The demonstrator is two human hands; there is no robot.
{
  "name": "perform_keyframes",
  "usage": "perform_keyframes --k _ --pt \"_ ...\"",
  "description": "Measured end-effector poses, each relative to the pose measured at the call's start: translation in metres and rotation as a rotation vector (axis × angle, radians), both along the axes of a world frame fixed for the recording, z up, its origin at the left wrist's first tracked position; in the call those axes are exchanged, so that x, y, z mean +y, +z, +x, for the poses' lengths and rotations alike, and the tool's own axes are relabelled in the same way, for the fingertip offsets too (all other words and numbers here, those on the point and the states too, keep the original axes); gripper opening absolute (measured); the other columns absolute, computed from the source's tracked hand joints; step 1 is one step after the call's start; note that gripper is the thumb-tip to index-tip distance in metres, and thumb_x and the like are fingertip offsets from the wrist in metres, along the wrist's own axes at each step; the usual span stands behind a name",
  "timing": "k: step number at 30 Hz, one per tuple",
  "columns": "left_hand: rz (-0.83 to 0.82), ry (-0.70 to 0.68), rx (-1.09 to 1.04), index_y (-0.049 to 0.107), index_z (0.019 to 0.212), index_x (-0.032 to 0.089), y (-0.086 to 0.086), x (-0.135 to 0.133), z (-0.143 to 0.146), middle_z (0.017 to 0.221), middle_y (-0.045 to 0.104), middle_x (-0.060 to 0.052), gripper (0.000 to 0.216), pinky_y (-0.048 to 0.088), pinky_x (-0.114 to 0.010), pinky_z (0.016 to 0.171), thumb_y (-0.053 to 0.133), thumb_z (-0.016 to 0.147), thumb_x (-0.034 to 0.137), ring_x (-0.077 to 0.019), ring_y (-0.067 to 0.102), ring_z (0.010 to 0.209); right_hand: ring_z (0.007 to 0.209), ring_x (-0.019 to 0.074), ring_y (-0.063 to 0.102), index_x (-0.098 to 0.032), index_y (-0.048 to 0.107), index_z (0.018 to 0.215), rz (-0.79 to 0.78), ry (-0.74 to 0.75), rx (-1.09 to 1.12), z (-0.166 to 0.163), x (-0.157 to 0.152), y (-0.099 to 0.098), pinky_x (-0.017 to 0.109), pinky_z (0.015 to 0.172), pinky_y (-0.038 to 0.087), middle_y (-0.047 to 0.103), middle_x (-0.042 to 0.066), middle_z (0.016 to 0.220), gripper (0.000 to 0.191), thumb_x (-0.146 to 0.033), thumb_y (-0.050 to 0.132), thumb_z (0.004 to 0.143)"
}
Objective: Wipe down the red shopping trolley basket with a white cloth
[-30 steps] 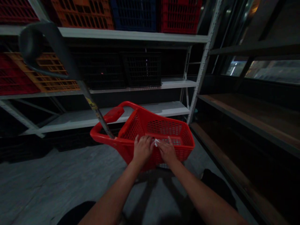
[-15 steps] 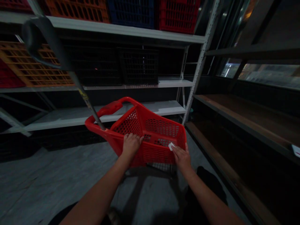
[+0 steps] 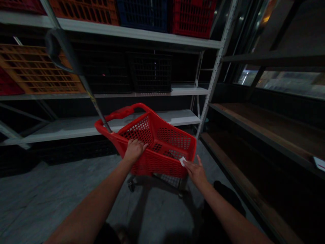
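A red plastic shopping cart (image 3: 162,166) with lattice sides stands on the floor in front of me. My left hand (image 3: 135,149) is closed over the top of its near side rim. My right hand (image 3: 196,169), by the cart's far-right corner, pinches a small white wad of cloth or paper (image 3: 182,161) against the near rim; which material it is, I cannot tell. One finger of that hand sticks up. A grey pole (image 3: 95,101) with a dark looped grip rises at a slant from the cart's handle corner. Inside the basket I see only its latticed floor.
A white metal rack (image 3: 185,117) behind the cart bears orange (image 3: 40,69), black (image 3: 151,73), blue and red crates. To the right runs a shelf unit with brown boards (image 3: 266,132); a small white object (image 3: 319,163) lies at its edge.
The cart has shifted and turned slightly to the left, with the pole's lower end moving right. My left hand went left with the rim. The white wad moved slightly left and down.
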State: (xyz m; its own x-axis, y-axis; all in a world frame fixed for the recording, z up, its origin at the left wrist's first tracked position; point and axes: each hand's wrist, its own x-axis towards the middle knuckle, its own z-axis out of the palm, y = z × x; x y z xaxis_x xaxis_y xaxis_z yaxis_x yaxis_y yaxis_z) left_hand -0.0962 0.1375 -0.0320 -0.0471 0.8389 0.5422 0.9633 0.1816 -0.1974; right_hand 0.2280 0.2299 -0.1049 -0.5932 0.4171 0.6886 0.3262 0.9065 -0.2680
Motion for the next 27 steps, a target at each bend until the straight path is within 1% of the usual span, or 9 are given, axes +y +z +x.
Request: perform_keyframes --k 3,8,10,12,16,20,23,25,27 --pt "-0.004 0.006 0.015 0.060 0.069 0.018 0.000 0.002 -0.005 0.072 0.065 -0.008 0.044 0.030 -0.039 0.079 0.029 0.088 0.042 -0.0221 0.051 0.079 0.089 0.0159 0.064 -0.025 0.060 0.108 -0.002 -0.035 0.021 -0.009 -0.009 0.002 0.050 0.107 0.010 0.067 0.005 0.101 0.029 -0.016 0.043 0.086" --pt "-0.005 0.014 -0.011 0.060 0.068 0.017 0.000 0.003 -0.009 0.072 0.065 -0.008 0.044 0.030 -0.040 0.080 0.028 0.089 0.039 -0.0218 0.051 0.079 0.093 0.0149 0.063 -0.024 0.060 0.108 -0.018 -0.006 0.025 -0.079 -0.024 0.016 0.047 0.108 0.011 0.066 0.005 0.106 0.029 -0.016 0.042 0.085" --pt "-0.015 0.008 -0.008 0.060 0.068 0.017 0.001 0.001 -0.012 0.072 0.065 -0.008 0.044 0.030 -0.039 0.081 0.027 0.089 0.039 -0.0213 0.051 0.078 0.093 0.0145 0.062 -0.024 0.060 0.107 -0.018 0.027 0.004 -0.091 -0.025 0.019 0.046 0.108 0.009 0.066 0.005 0.106 0.029 -0.016 0.043 0.084" --pt "-0.028 0.001 -0.002 0.060 0.069 0.018 0.002 -0.002 -0.017 0.073 0.064 -0.008 0.044 0.031 -0.039 0.081 0.027 0.089 0.039 -0.0210 0.052 0.079 0.090 0.0143 0.063 -0.025 0.059 0.108 -0.001 0.065 -0.017 -0.086 -0.024 0.019 0.047 0.109 0.007 0.066 0.004 0.104 0.030 -0.015 0.045 0.083" --pt "-0.060 -0.020 -0.022 0.060 0.072 0.018 0.005 -0.008 -0.032 0.074 0.064 -0.008 0.043 0.031 -0.040 0.083 0.027 0.088 0.040 -0.0212 0.052 0.080 0.078 0.0134 0.066 -0.027 0.058 0.108 0.074 0.139 -0.014 -0.039 -0.014 0.010 0.051 0.108 0.004 0.070 0.001 0.092 0.030 -0.015 0.046 0.083" --pt "-0.088 -0.051 -0.065 0.062 0.074 0.018 0.010 -0.010 -0.042 0.076 0.064 -0.008 0.041 0.030 -0.044 0.088 0.029 0.087 0.039 -0.0216 0.053 0.083 0.093 0.0150 0.063 -0.027 0.056 0.111 0.162 0.194 0.022 -0.002 -0.008 0.003 0.054 0.107 0.003 0.068 0.002 0.099 0.029 -0.017 0.047 0.085" --pt "0.008 0.027 -0.065 0.063 0.076 0.019 0.011 -0.009 -0.028 0.089 0.064 -0.009 0.038 0.016 -0.056 0.098 0.032 0.086 0.037 -0.0253 0.049 0.100 0.098 0.0150 0.061 -0.026 0.056 0.109 0.145 0.160 0.076 -0.006 -0.013 0.003 0.053 0.107 0.000 0.067 0.003 0.104 0.028 -0.016 0.045 0.086" --pt "0.088 0.077 -0.087 0.064 0.080 0.020 0.005 -0.009 -0.001 0.099 0.063 -0.009 0.034 0.007 -0.061 0.099 0.034 0.086 0.037 -0.0273 0.043 0.111 0.097 0.0143 0.061 -0.026 0.057 0.108 0.103 0.115 0.111 -0.019 -0.023 0.004 0.051 0.108 -0.001 0.066 0.002 0.104 0.028 -0.016 0.043 0.087" --pt "0.114 0.072 -0.149 0.064 0.083 0.022 -0.007 -0.009 0.037 0.101 0.062 -0.007 0.031 0.004 -0.062 0.100 0.036 0.086 0.037 -0.0261 0.043 0.112 0.095 0.0141 0.062 -0.026 0.058 0.107 0.070 0.089 0.133 -0.036 -0.036 0.004 0.050 0.108 -0.002 0.066 0.003 0.105 0.027 -0.017 0.041 0.088"
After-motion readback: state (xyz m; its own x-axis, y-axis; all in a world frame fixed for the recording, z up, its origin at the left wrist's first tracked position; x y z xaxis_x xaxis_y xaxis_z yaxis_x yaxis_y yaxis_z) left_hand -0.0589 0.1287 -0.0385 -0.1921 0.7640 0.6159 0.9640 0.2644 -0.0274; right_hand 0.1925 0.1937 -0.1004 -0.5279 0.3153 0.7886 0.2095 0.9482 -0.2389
